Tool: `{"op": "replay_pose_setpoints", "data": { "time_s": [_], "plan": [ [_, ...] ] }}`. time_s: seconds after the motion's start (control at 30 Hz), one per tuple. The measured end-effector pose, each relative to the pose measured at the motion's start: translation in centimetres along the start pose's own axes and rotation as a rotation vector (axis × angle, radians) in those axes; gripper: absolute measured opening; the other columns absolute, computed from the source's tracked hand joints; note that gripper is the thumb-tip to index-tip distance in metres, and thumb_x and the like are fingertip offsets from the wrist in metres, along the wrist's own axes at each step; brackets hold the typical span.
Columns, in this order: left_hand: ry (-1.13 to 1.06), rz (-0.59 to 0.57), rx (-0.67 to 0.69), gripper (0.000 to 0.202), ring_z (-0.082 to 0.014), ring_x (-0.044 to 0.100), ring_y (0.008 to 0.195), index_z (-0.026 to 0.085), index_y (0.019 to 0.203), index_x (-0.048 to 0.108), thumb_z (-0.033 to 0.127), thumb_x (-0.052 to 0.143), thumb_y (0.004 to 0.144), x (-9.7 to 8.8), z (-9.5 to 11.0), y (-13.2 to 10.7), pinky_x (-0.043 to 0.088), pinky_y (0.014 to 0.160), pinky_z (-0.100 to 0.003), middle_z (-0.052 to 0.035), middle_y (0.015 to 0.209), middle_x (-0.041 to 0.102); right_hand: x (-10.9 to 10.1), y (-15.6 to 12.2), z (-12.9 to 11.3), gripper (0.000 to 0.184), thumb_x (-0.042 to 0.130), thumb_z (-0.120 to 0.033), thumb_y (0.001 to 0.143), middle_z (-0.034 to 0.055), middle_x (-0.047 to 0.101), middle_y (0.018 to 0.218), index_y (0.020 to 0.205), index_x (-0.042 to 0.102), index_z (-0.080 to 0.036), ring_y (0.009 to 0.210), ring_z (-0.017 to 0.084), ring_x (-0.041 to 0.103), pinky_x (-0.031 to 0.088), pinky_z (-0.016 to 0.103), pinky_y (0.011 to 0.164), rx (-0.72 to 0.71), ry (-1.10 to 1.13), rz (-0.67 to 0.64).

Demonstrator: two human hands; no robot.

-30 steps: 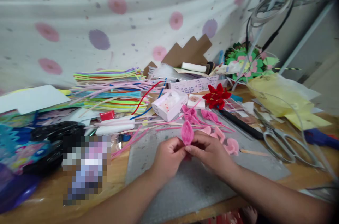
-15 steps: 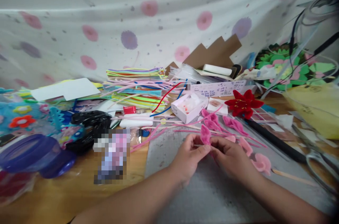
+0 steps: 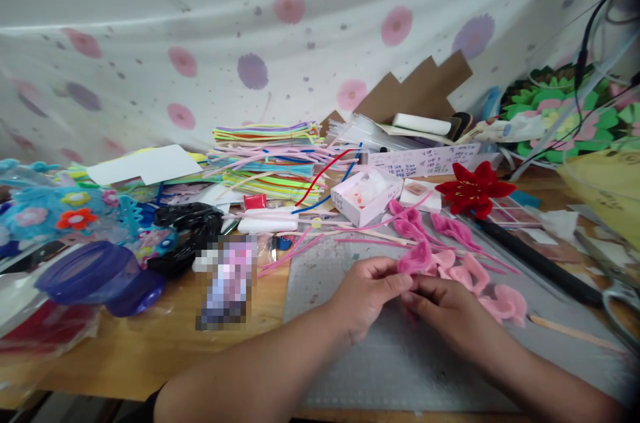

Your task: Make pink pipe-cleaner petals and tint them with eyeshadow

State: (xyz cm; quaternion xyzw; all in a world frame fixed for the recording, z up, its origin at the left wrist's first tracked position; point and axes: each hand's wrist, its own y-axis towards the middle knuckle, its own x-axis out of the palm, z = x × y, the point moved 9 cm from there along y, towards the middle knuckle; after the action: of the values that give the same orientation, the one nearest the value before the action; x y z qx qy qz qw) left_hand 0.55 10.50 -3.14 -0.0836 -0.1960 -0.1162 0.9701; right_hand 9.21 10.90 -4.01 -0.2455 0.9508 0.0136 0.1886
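Note:
A dark pink pipe-cleaner petal (image 3: 415,258) rises above my fingertips over the grey cutting mat (image 3: 345,380). My left hand (image 3: 367,293) pinches its base between thumb and fingers. Close against it, my right hand (image 3: 445,306) is closed on the petal's lower end, and its fingers hide most of the stem. Behind the hands lie more dark pink petals (image 3: 450,230) with long stems. Several light pink petals (image 3: 507,303) rest on the mat just beyond and to the right of my right hand.
A red pipe-cleaner flower (image 3: 475,188) and a black rod-like tool (image 3: 540,262) lie to the right, near scissors (image 3: 620,310). A small white box (image 3: 367,198) stands behind the petals. Pipe-cleaner bundles (image 3: 273,186) are piled at the back; a purple container (image 3: 100,280) is at left.
The held petal has turned from upright to leaning over, its hollow side more visible. Both hands keep their pinch. The whole view has shifted, so things appear farther right.

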Motion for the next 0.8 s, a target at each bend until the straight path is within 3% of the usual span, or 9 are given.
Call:
{"op": "replay_pose_setpoints", "data": {
  "time_s": [0.07, 0.17, 0.3, 0.4, 0.57, 0.7, 0.8],
  "plan": [
    [0.022, -0.063, -0.042, 0.029, -0.0153, 0.053, 0.063, 0.014, 0.074, 0.069, 0.039, 0.078, 0.061, 0.6, -0.3, -0.2, 0.041, 0.065, -0.029, -0.0022, 0.067, 0.06, 0.1, -0.2, -0.2, 0.03, 0.052, -0.044, 0.08, -0.0015, 0.051, 0.058, 0.061, 0.052, -0.02, 0.057, 0.014, 0.047, 0.037, 0.025, 0.055, -0.016, 0.014, 0.001],
    [0.049, -0.033, -0.032, 0.032, -0.018, 0.057, 0.07, 0.013, 0.08, 0.073, 0.041, 0.074, 0.065, 0.3, -0.2, -0.3, 0.043, 0.069, -0.031, -0.005, 0.071, 0.064, 1.0, -0.7, -0.3, 0.035, 0.049, -0.047, 0.083, -0.0015, 0.051, 0.057, 0.061, 0.053, -0.019, 0.054, 0.013, 0.045, 0.035, 0.024, 0.052, -0.004, 0.022, -0.053],
    [-0.013, 0.137, 0.062, 0.028, -0.0173, 0.06, 0.077, 0.013, 0.081, 0.072, 0.039, 0.072, 0.071, -1.7, 0.8, 0.1, 0.044, 0.076, -0.031, -0.0071, 0.078, 0.068, 2.1, -1.8, -0.9, 0.034, 0.048, -0.042, 0.084, -0.0009, 0.054, 0.055, 0.058, 0.053, -0.019, 0.052, 0.013, 0.048, 0.035, 0.023, 0.051, -0.023, -0.026, -0.118],
    [-0.036, 0.292, 0.101, 0.029, -0.0149, 0.06, 0.065, 0.012, 0.08, 0.069, 0.04, 0.071, 0.07, -3.5, 1.2, 0.4, 0.046, 0.071, -0.03, -0.0047, 0.067, 0.066, 0.9, -2.4, -2.1, 0.031, 0.049, -0.039, 0.084, 0.0009, 0.06, 0.058, 0.063, 0.06, -0.02, 0.056, 0.015, 0.055, 0.039, 0.024, 0.052, -0.106, -0.147, -0.05],
    [-0.036, 0.335, 0.086, 0.032, -0.0118, 0.057, 0.056, 0.013, 0.086, 0.064, 0.038, 0.071, 0.069, -4.4, 1.3, 0.8, 0.045, 0.061, -0.026, -0.0005, 0.061, 0.062, -5.7, -0.7, -3.5, 0.025, 0.049, -0.034, 0.084, 0.0026, 0.068, 0.07, 0.072, 0.067, -0.022, 0.064, 0.019, 0.062, 0.046, 0.027, 0.058, -0.183, -0.397, 0.111],
    [-0.013, 0.272, 0.076, 0.026, -0.0036, 0.031, 0.038, 0.016, 0.089, 0.059, 0.034, 0.067, 0.073, -3.8, 1.7, 0.9, 0.022, 0.039, -0.017, 0.0083, 0.051, 0.046, -13.3, 2.0, -2.0, 0.023, 0.049, -0.027, 0.083, 0.0021, 0.072, 0.083, 0.083, 0.071, -0.022, 0.074, 0.019, 0.065, 0.047, 0.025, 0.061, -0.072, -0.721, 0.306],
    [-0.02, 0.236, 0.052, 0.023, -0.0035, 0.022, 0.039, 0.018, 0.09, 0.057, 0.034, 0.066, 0.076, -3.5, 2.1, 0.8, 0.015, 0.039, -0.016, 0.0106, 0.048, 0.034, -16.5, 3.3, -0.2, 0.021, 0.05, -0.021, 0.081, 0.0023, 0.072, 0.083, 0.081, 0.071, -0.021, 0.074, 0.018, 0.065, 0.043, 0.024, 0.061, -0.006, -0.835, 0.356]
  ]
}}
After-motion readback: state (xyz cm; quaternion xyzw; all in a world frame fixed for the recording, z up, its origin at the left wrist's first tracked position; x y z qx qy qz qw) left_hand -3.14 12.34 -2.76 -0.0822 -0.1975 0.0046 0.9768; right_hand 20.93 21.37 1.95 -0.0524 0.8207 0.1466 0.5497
